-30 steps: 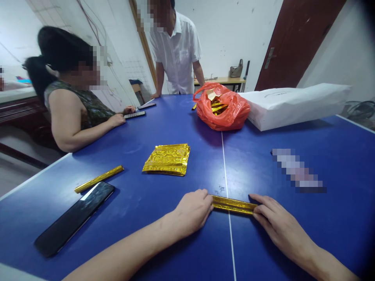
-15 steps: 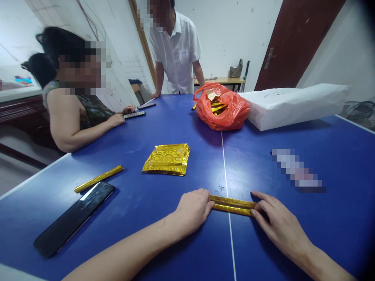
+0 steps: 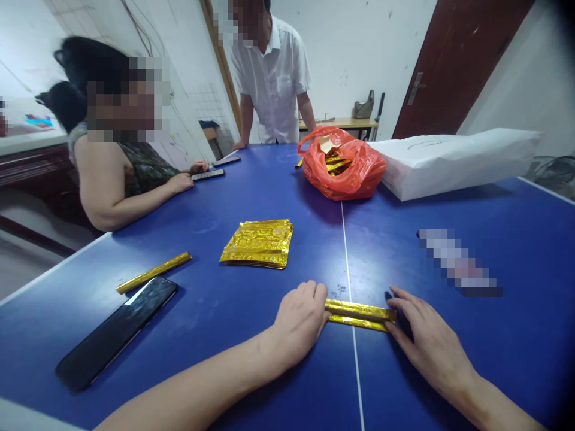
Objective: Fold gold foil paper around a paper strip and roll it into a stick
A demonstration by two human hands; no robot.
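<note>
A folded strip of gold foil paper (image 3: 359, 316) lies across the white line on the table, its long fold partly raised. My left hand (image 3: 300, 320) is closed on the strip's left end, hiding that end under its fingers. At the right end is my right hand (image 3: 424, 335), its thumb touching the lower edge and its fingers spread apart above. The strip's right tip shows between thumb and fingers. Beyond my left hand rests a stack of embossed gold foil sheets (image 3: 258, 244). Farther left lies a rolled gold foil strip (image 3: 154, 272).
A black phone (image 3: 117, 332) lies left on the blue table (image 3: 188, 371). A red plastic bag (image 3: 344, 170) of gold strips and a large white package (image 3: 458, 161) stand at the back. A blurred-out item (image 3: 460, 263) lies right. One person sits left; another stands opposite.
My right fingers have lifted and spread from the strip's right end, baring its tip. The upper fold stands slightly more raised. My left hand keeps its hold on the left end.
</note>
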